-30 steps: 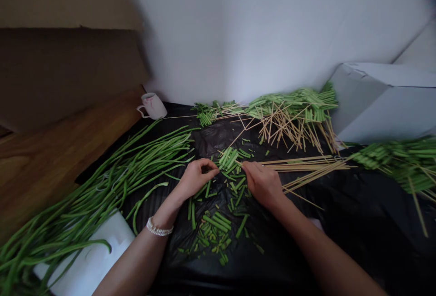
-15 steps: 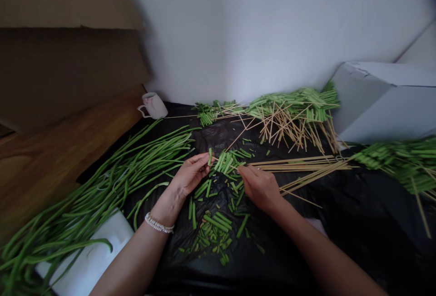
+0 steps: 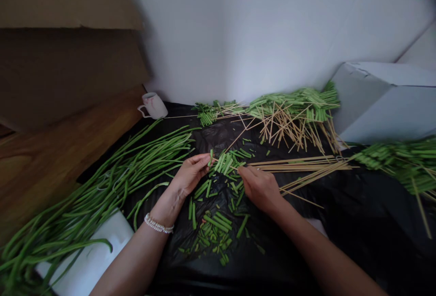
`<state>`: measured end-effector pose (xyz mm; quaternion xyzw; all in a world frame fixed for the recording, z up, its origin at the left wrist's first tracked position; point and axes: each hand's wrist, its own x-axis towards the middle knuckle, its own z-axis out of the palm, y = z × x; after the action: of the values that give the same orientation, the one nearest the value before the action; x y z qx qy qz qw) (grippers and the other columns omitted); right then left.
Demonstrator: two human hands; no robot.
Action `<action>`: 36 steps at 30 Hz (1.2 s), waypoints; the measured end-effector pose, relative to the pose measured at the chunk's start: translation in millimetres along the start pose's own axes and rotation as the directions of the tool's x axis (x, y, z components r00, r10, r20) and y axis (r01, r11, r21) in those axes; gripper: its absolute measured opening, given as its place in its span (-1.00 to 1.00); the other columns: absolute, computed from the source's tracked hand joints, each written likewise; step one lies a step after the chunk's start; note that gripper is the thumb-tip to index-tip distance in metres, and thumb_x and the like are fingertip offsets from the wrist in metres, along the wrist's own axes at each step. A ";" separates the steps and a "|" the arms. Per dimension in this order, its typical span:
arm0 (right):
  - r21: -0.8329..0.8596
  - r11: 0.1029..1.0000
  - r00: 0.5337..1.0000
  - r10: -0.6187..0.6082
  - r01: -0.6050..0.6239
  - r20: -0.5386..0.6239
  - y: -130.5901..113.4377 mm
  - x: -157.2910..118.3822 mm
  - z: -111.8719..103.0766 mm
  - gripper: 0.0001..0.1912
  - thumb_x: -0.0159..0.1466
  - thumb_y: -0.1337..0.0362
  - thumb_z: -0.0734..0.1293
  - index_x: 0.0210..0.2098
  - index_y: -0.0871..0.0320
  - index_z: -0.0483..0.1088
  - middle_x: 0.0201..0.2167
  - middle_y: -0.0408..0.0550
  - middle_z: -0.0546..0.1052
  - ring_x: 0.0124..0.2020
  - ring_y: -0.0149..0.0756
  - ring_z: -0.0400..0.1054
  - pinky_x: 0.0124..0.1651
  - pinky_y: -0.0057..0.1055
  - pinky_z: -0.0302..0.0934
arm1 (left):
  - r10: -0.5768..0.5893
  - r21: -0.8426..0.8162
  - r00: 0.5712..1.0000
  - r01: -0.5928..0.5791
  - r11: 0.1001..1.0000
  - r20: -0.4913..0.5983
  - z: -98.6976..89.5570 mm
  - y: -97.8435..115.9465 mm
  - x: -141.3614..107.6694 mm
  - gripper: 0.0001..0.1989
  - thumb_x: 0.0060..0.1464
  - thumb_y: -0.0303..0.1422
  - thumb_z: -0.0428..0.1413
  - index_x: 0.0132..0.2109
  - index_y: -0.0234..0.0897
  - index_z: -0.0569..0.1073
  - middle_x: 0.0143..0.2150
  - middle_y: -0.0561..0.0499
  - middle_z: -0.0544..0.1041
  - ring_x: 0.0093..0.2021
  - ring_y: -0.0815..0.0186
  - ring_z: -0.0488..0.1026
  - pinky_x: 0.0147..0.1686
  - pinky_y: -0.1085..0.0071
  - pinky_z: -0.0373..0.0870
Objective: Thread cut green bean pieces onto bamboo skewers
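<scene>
My left hand (image 3: 194, 171) pinches a short cut piece of green bean (image 3: 211, 156) between thumb and fingertips. That piece sits at the tip of a thin wooden skewer (image 3: 233, 167). Closed around the skewer's other end is my right hand (image 3: 260, 187). Between the hands, cut bean pieces (image 3: 225, 162) lie behind or along the skewer; I cannot tell which of them are threaded on it. More loose bean pieces (image 3: 218, 223) are scattered below on the black plastic sheet (image 3: 272, 259).
Long uncut beans (image 3: 136, 164) spread at left, partly over a white board (image 3: 98, 250). A mug (image 3: 154, 106) stands behind them. Bare skewers (image 3: 306, 165) lie at right. Filled bean skewers (image 3: 296, 105) are piled along the wall, with another pile (image 3: 402, 162) by a white box (image 3: 384, 100).
The bean piece in my left fingertips has shifted very slightly to the right. Both hands otherwise stay where they were.
</scene>
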<state>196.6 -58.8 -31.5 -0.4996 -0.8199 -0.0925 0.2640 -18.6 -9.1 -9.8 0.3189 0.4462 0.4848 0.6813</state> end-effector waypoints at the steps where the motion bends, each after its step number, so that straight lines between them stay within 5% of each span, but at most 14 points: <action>1: 0.000 1.000 1.000 0.000 0.000 0.004 -0.1 -0.1 -0.1 -0.74 0.32 0.38 0.13 -0.23 0.14 0.45 -0.48 -0.15 0.46 -0.48 -0.42 0.28 -0.40 -0.42 -0.05 | 0.013 0.016 1.000 -0.013 1.000 -0.002 0.7 0.2 -0.5 -0.71 -0.28 -0.35 0.40 -0.32 -0.36 0.60 -0.39 -0.01 0.58 -0.39 0.46 0.44 -0.35 0.56 0.34; 21: 0.063 0.994 0.978 0.079 -0.093 0.193 -3.0 -1.3 3.4 -0.76 0.32 0.38 0.11 -0.26 0.12 0.39 -0.43 -0.14 0.48 -0.42 -0.39 0.33 -0.38 -0.42 -0.05 | 0.258 0.338 0.966 -0.239 0.910 -0.014 -5.6 -9.3 4.3 -0.70 -0.23 -0.22 0.36 -0.32 -0.31 0.61 -0.36 -0.04 0.62 -0.34 0.33 0.47 -0.18 0.40 0.33; 30: 0.052 0.995 0.977 0.074 -0.087 0.201 -5.3 0.1 2.7 -0.77 0.33 0.38 0.11 -0.31 0.12 0.37 -0.43 -0.14 0.48 -0.41 -0.38 0.34 -0.37 -0.43 -0.05 | 0.196 0.287 0.981 -0.190 0.939 0.011 -2.7 -11.9 3.2 -0.73 -0.20 -0.27 0.35 -0.31 -0.32 0.60 -0.40 -0.01 0.61 -0.39 0.38 0.46 -0.23 0.43 0.35; 36: 0.080 0.994 0.990 0.069 -0.079 0.125 -4.1 0.0 3.7 -0.74 0.35 0.36 0.09 -0.25 0.13 0.40 -0.40 -0.10 0.50 -0.38 -0.39 0.35 -0.33 -0.46 0.00 | 0.091 0.114 0.995 -0.094 0.989 0.026 2.2 -6.5 -0.2 -0.73 -0.22 -0.29 0.37 -0.31 -0.30 0.59 -0.38 0.02 0.59 -0.36 0.42 0.46 -0.22 0.47 0.34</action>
<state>191.8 -59.2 -34.1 -0.5227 -0.8186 -0.0171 0.2373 -14.2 -11.3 -14.5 0.3830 0.4510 0.4859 0.6433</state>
